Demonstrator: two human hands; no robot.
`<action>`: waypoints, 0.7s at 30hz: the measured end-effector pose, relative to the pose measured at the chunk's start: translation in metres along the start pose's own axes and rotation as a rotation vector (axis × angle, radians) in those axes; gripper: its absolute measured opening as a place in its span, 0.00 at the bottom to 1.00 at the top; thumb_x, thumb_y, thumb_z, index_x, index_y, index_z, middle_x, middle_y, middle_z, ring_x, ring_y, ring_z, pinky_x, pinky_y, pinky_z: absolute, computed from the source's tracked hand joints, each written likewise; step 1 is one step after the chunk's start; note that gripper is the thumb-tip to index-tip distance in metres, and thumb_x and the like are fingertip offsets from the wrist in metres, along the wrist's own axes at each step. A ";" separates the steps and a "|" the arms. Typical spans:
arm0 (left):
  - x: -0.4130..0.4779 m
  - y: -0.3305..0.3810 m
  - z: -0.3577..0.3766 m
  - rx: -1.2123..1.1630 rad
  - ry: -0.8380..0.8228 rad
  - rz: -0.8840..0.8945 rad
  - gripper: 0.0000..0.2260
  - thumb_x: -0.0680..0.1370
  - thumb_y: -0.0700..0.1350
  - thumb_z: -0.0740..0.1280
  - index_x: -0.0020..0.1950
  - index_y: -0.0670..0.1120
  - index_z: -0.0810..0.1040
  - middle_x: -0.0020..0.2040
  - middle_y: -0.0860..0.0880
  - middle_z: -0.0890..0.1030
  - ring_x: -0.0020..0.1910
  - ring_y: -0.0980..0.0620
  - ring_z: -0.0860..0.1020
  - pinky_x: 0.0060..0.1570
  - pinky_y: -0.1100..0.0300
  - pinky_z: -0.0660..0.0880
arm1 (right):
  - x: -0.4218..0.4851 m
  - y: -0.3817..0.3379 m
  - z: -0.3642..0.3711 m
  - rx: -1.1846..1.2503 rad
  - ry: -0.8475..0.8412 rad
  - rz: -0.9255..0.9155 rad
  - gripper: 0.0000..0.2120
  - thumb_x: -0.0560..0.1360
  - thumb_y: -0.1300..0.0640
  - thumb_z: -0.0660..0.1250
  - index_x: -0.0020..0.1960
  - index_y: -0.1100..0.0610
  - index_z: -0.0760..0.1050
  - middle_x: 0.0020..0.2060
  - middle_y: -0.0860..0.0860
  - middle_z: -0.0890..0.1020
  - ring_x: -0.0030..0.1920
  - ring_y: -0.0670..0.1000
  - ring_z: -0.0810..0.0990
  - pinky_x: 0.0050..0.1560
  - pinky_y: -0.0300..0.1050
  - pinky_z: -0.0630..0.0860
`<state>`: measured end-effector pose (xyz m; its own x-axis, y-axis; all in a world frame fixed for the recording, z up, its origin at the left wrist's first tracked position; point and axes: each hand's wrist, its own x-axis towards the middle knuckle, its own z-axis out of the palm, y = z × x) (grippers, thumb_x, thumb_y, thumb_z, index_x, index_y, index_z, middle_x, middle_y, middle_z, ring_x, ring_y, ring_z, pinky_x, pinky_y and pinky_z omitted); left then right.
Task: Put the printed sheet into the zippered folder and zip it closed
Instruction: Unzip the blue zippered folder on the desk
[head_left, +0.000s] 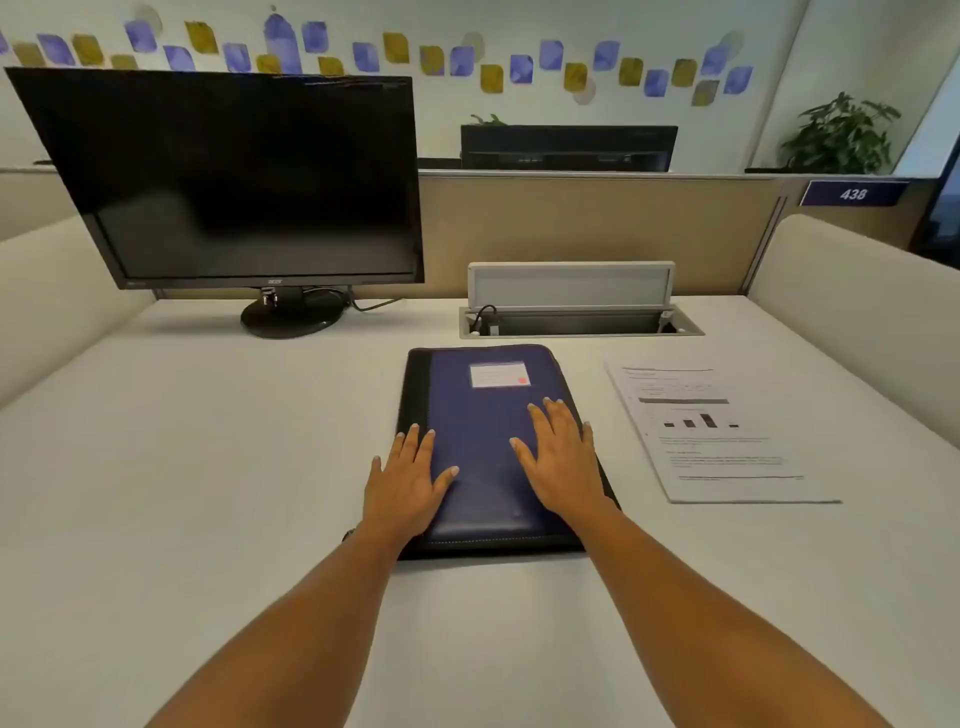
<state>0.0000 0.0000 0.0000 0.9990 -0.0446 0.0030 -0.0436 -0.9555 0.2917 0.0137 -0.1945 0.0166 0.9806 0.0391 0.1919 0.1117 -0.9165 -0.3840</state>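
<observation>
Zippered folder (488, 452): closed, flat on desk (208, 467), centre. Left hand (402, 480): flat, fingers straight, resting on folder's left edge, holding nothing. Right hand (563, 457): flat, fingers spread, on cover, holding nothing. Printed sheet (722, 431): on desk, just right of folder. Monitor (223, 176): rear left, dark.
</observation>
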 end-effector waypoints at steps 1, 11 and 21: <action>-0.001 0.000 0.001 0.004 -0.016 -0.005 0.30 0.78 0.62 0.49 0.76 0.50 0.45 0.77 0.49 0.46 0.76 0.47 0.47 0.73 0.47 0.49 | -0.003 0.001 0.001 -0.015 -0.014 0.008 0.28 0.78 0.43 0.52 0.74 0.52 0.51 0.75 0.52 0.52 0.75 0.54 0.47 0.74 0.56 0.44; -0.003 -0.002 0.006 -0.029 -0.033 -0.009 0.29 0.79 0.60 0.50 0.76 0.48 0.49 0.77 0.48 0.49 0.76 0.47 0.47 0.73 0.50 0.51 | -0.019 0.025 0.013 -0.021 -0.083 0.099 0.27 0.78 0.42 0.52 0.72 0.53 0.55 0.75 0.52 0.56 0.75 0.54 0.49 0.73 0.58 0.48; -0.005 -0.004 0.006 -0.118 -0.045 -0.009 0.29 0.79 0.59 0.52 0.76 0.48 0.50 0.77 0.48 0.49 0.76 0.48 0.47 0.72 0.48 0.54 | -0.014 0.025 0.005 0.123 -0.101 0.300 0.32 0.71 0.36 0.60 0.70 0.49 0.59 0.73 0.57 0.56 0.73 0.60 0.56 0.70 0.58 0.60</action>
<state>-0.0047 0.0022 -0.0066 0.9977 -0.0523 -0.0425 -0.0309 -0.9152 0.4017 0.0035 -0.2165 -0.0001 0.9830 -0.1803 -0.0338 -0.1716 -0.8384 -0.5174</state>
